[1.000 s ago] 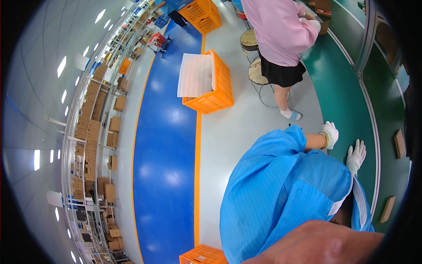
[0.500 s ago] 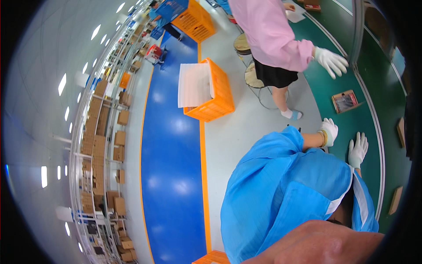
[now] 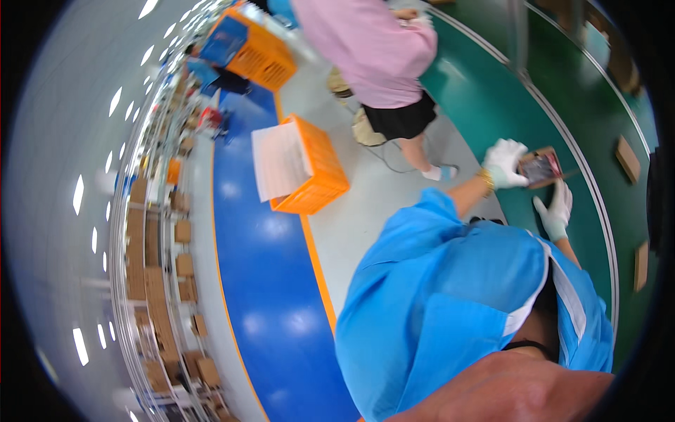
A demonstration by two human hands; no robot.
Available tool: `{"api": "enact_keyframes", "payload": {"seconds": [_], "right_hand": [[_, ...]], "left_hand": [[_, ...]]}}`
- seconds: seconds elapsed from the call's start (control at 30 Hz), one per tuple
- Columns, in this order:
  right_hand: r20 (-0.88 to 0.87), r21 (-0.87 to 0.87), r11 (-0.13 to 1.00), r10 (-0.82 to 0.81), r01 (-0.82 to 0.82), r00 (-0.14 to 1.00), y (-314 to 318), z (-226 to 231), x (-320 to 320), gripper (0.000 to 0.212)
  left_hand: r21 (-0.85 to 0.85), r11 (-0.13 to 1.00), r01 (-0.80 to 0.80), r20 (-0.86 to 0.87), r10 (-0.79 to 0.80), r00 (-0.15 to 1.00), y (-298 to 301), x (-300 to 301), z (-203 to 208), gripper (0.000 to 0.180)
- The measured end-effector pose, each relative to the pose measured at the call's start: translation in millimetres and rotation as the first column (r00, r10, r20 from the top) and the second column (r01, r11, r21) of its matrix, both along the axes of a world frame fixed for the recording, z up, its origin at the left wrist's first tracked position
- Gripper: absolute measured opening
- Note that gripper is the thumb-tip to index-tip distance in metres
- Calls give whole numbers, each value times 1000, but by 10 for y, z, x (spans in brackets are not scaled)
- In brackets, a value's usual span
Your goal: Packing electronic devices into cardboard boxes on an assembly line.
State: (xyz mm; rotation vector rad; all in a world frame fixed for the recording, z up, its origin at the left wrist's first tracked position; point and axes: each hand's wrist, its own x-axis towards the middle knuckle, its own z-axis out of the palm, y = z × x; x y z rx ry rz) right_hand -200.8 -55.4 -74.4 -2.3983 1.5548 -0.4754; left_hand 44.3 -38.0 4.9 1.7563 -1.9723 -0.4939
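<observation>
Factory: green worktop, shelved cartons

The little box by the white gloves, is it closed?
No, the little box is open, with something dark showing inside it.

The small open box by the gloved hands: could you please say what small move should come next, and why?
The right hand should probably close on the small open box at its near right corner to steady it: the left hand is cupped around its left end, while the right lies at that corner, thumb spread, contact unclear.
</observation>
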Motion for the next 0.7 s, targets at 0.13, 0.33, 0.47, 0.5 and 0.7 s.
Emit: {"api": "enact_keyframes", "payload": {"seconds": [0.13, 0.33, 0.47, 0.5, 0.7], "right_hand": [[111, -33, 999, 45, -41, 993, -36, -241, 334, 110], [120, 248, 927, -316, 280, 941, -455, -680, -276, 53], [593, 640, 762, -572, 98, 567, -881, -264, -182, 36], [663, 604, 797, -503, 0, 555, -854, -283, -248, 36], [809, 351, 897, -145, -271, 569, -553, 602, 15, 29]], "left_hand": [[107, 961, -256, -43, 262, 964, -67, -261, -401, 49], [280, 951, -131, -425, 245, 872, -17, -734, -564, 47], [529, 846, -68, -754, 505, 421, -165, -332, -682, 65], [592, 804, -61, -767, 585, 264, -100, -281, -624, 73], [530, 813, 240, -827, 559, -66, 142, 249, 96, 95]]}}
